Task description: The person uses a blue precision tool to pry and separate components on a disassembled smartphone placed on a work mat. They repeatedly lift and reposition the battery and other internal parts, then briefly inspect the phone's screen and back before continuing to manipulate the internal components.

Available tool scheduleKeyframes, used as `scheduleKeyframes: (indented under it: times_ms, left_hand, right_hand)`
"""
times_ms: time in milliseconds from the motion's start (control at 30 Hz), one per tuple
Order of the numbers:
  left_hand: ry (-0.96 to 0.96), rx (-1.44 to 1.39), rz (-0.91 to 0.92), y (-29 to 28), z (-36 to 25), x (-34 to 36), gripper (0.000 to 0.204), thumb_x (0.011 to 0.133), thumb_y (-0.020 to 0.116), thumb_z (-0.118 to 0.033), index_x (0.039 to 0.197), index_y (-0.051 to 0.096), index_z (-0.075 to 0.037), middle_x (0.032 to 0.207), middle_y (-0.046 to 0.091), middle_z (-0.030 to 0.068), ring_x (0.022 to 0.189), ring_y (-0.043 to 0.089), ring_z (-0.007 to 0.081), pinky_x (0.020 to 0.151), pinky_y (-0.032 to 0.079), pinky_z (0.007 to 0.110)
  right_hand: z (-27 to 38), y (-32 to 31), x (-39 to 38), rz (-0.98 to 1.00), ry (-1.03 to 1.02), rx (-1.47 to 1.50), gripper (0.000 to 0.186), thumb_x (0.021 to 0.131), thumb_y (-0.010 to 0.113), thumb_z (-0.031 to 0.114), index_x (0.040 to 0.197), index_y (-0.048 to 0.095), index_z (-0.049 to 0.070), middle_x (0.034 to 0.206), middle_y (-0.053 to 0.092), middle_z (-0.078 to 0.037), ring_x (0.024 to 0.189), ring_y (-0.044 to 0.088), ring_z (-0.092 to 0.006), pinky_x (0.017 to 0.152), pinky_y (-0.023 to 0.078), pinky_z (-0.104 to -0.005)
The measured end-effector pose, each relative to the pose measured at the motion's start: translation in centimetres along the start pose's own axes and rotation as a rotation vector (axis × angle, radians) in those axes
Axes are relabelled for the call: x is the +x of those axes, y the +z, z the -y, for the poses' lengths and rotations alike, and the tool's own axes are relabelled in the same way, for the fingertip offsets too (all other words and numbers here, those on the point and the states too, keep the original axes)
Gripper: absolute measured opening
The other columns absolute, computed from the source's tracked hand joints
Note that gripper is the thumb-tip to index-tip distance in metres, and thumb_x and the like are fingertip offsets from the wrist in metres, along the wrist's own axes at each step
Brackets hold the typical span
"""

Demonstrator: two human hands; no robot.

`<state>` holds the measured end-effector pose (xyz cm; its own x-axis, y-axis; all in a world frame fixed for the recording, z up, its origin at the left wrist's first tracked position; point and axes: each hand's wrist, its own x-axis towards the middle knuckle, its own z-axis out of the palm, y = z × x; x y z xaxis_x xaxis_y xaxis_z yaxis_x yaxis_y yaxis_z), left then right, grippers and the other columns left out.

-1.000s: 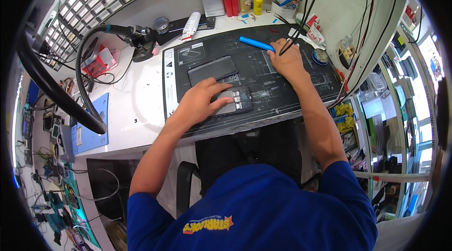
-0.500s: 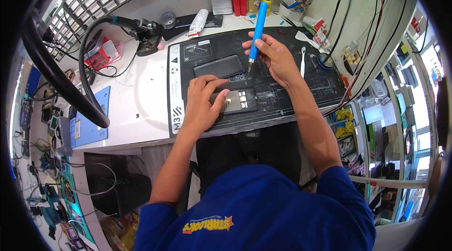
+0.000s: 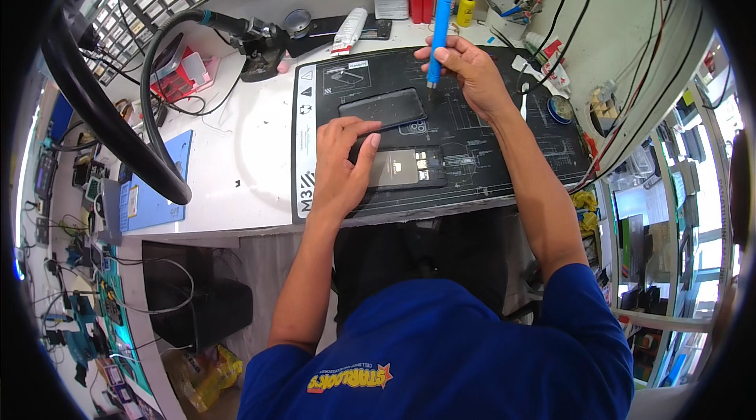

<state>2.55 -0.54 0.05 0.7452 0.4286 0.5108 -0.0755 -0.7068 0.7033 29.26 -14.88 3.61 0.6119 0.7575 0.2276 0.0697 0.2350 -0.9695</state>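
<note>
My right grip (image 3: 471,74) is holding the blue driver-like tool (image 3: 442,26) tip-down; whether my left grip (image 3: 343,162) is pinching anything, I can't tell. Beside it, the opened phone (image 3: 400,167) is lying on the black mat (image 3: 488,172). I'm seemingly readying the tool; next is calling for careful aim.

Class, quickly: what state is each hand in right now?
Left hand: open, thumb and fingers parted near the opened phone; whether it touches anything cannot be told.
Right hand: closed around a blue pen-shaped tool, tip down.
</note>
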Motion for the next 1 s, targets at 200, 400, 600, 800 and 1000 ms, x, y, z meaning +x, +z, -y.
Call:
scheduleKeyframes:
  times_ms: [200, 400, 600, 800, 1000]
  left_hand:
    - [-0.054, 0.226, -0.057, -1.0, 1.6, 2.2, 0.015, 0.107, 0.073, -0.02, 0.118, 0.081, -0.013, 0.121, 0.072, 0.0051, 0.125, 0.057, 0.0317, 0.111, 0.042, 0.046]
    - [0.035, 0.499, 0.148, -1.3, 2.1, 5.9, 0.015, 0.104, 0.075, -0.02, 0.113, 0.082, -0.011, 0.115, 0.077, 0.0066, 0.128, 0.06, 0.0325, 0.113, 0.041, 0.049]
    - [0.016, 0.595, 0.268, -2.1, -0.1, 5.5, 0.017, 0.103, 0.076, -0.018, 0.115, 0.083, -0.009, 0.112, 0.079, 0.0072, 0.127, 0.063, 0.0322, 0.115, 0.043, 0.047]
    - [0.187, 0.674, 0.284, -2.3, 1.1, 6.9, 0.018, 0.1, 0.078, -0.018, 0.115, 0.084, -0.009, 0.112, 0.08, 0.0055, 0.126, 0.065, 0.0301, 0.115, 0.044, 0.047]
    - [0.391, 0.725, 0.298, -0.9, 3.4, 8.9, 0.016, 0.098, 0.079, -0.019, 0.109, 0.084, -0.01, 0.108, 0.079, 0.0048, 0.122, 0.065, 0.0271, 0.112, 0.046, 0.046]
  right_hand:
    - [-1.2, -1.3, -0.2, -0.034, -0.008, 0.297, 0.052, 0.119, 0.06, 0.035, 0.161, 0.051, 0.008, 0.134, 0.077, -0.019, 0.118, 0.075, -0.021, 0.106, 0.056, -0.0366]
    - [-1.5, -1.0, -0.1, -0.028, 0.049, 0.282, 0.054, 0.118, 0.063, 0.037, 0.155, 0.053, -0.001, 0.135, 0.077, -0.02, 0.119, 0.075, -0.0213, 0.106, 0.056, -0.0342]
    - [-1.6, -0.5, -0.4, -0.019, 0.03, 0.244, 0.052, 0.116, 0.066, 0.036, 0.151, 0.056, -0.001, 0.133, 0.078, -0.018, 0.116, 0.077, -0.0208, 0.104, 0.059, -0.0336]
    - [-1.8, -0.3, -0.3, -0.026, 0.041, 0.21, 0.049, 0.117, 0.066, 0.034, 0.154, 0.058, 0.003, 0.134, 0.078, -0.017, 0.12, 0.077, -0.0211, 0.101, 0.058, -0.0316]
    - [-1.9, -0.4, -0.3, -0.042, 0.035, 0.159, 0.051, 0.116, 0.067, 0.034, 0.154, 0.058, 0.002, 0.131, 0.079, -0.016, 0.117, 0.078, -0.0199, 0.098, 0.059, -0.0305]
